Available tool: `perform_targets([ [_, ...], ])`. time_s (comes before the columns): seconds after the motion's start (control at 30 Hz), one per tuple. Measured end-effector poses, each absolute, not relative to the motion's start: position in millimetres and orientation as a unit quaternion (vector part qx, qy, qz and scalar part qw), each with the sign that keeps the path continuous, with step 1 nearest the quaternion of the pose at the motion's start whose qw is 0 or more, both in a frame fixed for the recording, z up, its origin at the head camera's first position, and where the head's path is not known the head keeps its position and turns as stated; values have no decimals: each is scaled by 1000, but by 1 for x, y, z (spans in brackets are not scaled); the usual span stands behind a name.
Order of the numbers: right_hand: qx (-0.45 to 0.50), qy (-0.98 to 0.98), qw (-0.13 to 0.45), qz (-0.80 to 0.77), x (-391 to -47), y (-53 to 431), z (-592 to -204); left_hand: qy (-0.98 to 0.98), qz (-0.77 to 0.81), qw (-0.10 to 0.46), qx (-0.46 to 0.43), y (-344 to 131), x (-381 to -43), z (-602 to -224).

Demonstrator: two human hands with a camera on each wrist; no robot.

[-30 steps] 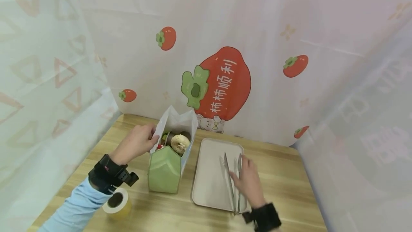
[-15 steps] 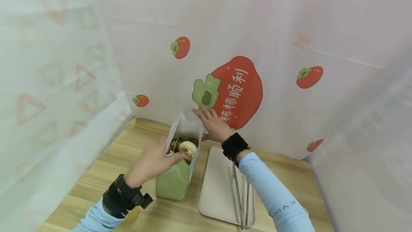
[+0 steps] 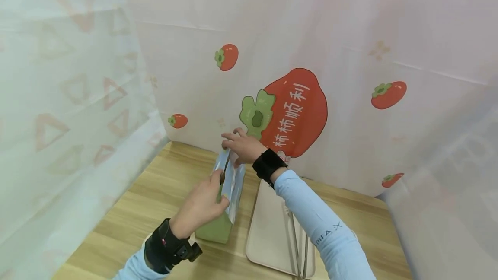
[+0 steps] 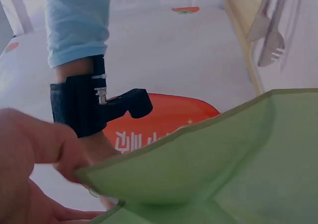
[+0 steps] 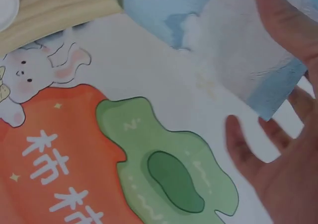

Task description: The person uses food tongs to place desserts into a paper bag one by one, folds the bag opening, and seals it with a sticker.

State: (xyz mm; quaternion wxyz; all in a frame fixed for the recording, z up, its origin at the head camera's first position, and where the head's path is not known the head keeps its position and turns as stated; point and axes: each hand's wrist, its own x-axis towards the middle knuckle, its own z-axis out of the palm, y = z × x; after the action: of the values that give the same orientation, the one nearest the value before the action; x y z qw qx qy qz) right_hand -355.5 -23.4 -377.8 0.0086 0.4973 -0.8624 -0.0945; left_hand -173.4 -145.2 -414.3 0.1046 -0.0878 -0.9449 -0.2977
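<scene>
A paper bag (image 3: 214,230), green on its front and blue with white on its side, stands upright on the table. Its mouth is now a narrow slit, which hides most of the contents. My left hand (image 3: 200,204) grips the near part of the bag's top, and in the left wrist view its fingers (image 4: 47,142) are at the green corner. At the far end of the rim, my right hand (image 3: 244,147) holds the top edge. The right wrist view has the thumb (image 5: 285,23) on one face of the bag and fingers behind its edge.
Right of the bag lies a pale rectangular tray (image 3: 268,241) with metal tongs (image 3: 296,245) on it, partly under my right forearm. Behind the table (image 3: 128,211) hangs a white curtain (image 3: 186,68) printed with persimmons.
My right hand left the tongs on the tray and reached across to the bag's far top edge. The bag's wide mouth has been drawn together, covering the ring-shaped bread inside.
</scene>
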Motion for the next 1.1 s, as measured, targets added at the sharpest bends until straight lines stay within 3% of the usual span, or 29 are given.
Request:
perform_targets([
  [0.1,508,-853,38,-113,-358,-18,-384,-949,-269,135,-94,-139,-170,-420],
  [0.33,541,-824,126,-109,-366,-3,-399,-942,-298,146,-52,-135,-161,-433],
  [0.63,515,-851,73,-68,-360,11,-396,-932,-278,223,-60,-156,-161,-445],
  [0.87,496,-860,99,-71,-330,36,-367,-934,-264,217,-102,-183,-169,-426],
  [1.1,493,-858,139,-39,-271,77,-352,-928,-280,183,-166,-200,-171,-403],
])
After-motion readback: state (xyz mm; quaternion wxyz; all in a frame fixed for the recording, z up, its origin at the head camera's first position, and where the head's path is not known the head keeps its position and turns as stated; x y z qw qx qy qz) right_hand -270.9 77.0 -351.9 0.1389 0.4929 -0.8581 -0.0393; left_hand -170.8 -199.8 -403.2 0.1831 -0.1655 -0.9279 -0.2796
